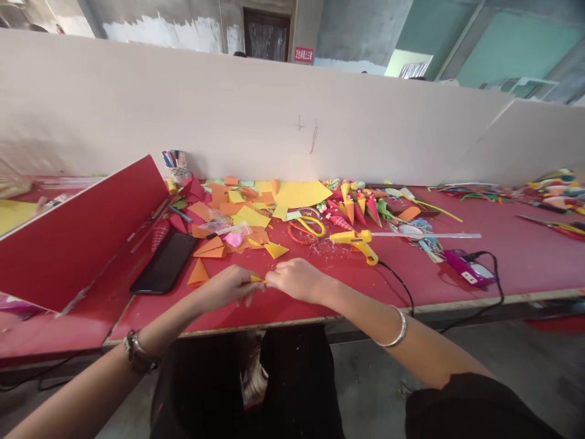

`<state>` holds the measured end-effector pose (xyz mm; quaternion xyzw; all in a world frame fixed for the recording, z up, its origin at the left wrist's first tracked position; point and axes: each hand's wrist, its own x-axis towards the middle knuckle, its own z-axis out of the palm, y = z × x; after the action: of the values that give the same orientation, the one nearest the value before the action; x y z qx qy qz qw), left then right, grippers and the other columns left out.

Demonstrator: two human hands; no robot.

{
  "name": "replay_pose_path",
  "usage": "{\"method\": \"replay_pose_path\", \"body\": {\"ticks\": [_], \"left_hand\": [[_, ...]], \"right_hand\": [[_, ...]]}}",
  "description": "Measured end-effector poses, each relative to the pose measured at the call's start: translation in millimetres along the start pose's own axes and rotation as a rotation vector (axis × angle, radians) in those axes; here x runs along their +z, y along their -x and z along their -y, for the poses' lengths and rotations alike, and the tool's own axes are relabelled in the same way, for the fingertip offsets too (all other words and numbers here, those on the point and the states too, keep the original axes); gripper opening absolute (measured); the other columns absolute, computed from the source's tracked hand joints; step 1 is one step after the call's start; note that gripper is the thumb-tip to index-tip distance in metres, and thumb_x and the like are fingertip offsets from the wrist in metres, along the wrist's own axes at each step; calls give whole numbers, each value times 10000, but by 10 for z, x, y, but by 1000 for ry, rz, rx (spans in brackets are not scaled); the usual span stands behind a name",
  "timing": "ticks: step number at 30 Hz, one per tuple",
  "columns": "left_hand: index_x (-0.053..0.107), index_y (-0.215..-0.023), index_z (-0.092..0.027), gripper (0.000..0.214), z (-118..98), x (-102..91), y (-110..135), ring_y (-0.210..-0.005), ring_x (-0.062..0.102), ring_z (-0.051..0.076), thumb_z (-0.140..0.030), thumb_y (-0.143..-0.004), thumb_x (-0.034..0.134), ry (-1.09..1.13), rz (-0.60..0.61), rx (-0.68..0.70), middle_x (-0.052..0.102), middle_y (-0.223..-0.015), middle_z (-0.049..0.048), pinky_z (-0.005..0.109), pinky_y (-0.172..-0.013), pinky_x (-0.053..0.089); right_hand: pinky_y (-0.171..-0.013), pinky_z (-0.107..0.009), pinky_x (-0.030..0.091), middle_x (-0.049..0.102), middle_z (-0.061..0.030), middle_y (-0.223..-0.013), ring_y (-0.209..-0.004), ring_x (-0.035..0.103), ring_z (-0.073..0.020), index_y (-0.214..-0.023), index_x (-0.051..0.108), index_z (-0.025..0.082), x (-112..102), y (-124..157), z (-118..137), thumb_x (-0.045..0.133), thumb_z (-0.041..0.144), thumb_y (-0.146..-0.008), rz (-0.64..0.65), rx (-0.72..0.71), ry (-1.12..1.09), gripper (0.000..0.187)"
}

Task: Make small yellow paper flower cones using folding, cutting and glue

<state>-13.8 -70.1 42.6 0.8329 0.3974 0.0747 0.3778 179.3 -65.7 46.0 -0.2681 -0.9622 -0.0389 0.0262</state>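
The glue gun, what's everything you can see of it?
The glue gun is yellow and looks plastic. It lies on its side on the red table, beyond the right hand, which isn't touching it. Its nozzle points left, its handle slants toward the near edge. A long pale stick pokes out of its back, and a black cord runs from the handle over that edge.

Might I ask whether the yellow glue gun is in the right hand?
No, the glue gun lies on the red tabletop, while the right hand touches a small yellow piece.
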Motion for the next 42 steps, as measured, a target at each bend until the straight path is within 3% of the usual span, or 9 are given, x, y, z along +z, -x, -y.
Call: {"method": "replay_pose_path", "body": {"ticks": [5,9,13,17,20,26,30,35,42], "left_hand": [[566,-704,-146,376,-116,52,48,-451,456,118,-292,-897,279,-723,-176,269,540,-539,21,251,-511,326],[550,-694,-140,378,-123,88,50,-434,427,132,-162,-894,231,-922,-109,373,555,-573,45,280,-498,303],[547,-687,-156,343,-37,64,29,-427,402,114,-284,-885,299,-704,-100,159,509,-531,9,253,-460,252],[482,-660,-157,410,27,12,8,-428,368,84,-417,-875,249,-23,50,6,402,-488,-38,209,-444,282],[455,-696,-158,415,10,8,14,-400,317,70,-458,-865,222,274,143,-55,337,-467,-65,190,-416,289],[535,-727,-147,307,-97,97,35,-453,433,103,-309,-875,321,-435,30,43,498,-543,-7,221,-443,269],[563,-778,-131,238,-113,199,10,-461,502,146,-119,-850,337,-948,-8,140,571,-589,43,255,-459,288],[548,-694,-127,287,-57,248,-37,-495,521,144,-18,-809,309,-1017,-76,283,578,-615,57,267,-528,332],[496,-653,-153,417,83,50,-50,-411,466,103,-370,-891,230,-293,119,5,482,-472,-17,212,-453,341]], "right_hand": [[-520,-195,333,544,-7,-599,-560,504,-97,-747,549,144,16,19,-82,357,293,-893,149,54,-527,283],[-494,-170,356,412,53,-516,-467,411,-56,-767,509,127,127,33,-134,214,339,-920,331,41,-1013,393],[-527,-186,361,514,8,-612,-565,490,-83,-806,538,137,164,13,-76,301,317,-907,181,19,-690,314],[-526,-234,348,592,-71,-714,-678,547,-153,-813,539,124,144,2,30,299,246,-907,-83,-20,-33,284],[-498,-242,340,597,-68,-675,-662,563,-166,-794,532,122,127,17,70,254,176,-909,-117,-64,133,305],[-482,-225,322,633,-63,-662,-583,580,-160,-881,545,151,59,21,52,318,315,-903,114,49,-8,281],[-538,-208,338,579,-23,-613,-553,514,-104,-768,562,148,83,-1,-66,321,323,-898,232,48,-478,325],[-444,-175,304,305,86,-442,-380,275,-47,-782,537,134,177,-24,-226,200,408,-907,491,70,-1060,452],[-555,-228,355,610,-74,-748,-701,548,-154,-855,553,127,162,-30,-45,336,201,-888,61,10,-131,231]]}}
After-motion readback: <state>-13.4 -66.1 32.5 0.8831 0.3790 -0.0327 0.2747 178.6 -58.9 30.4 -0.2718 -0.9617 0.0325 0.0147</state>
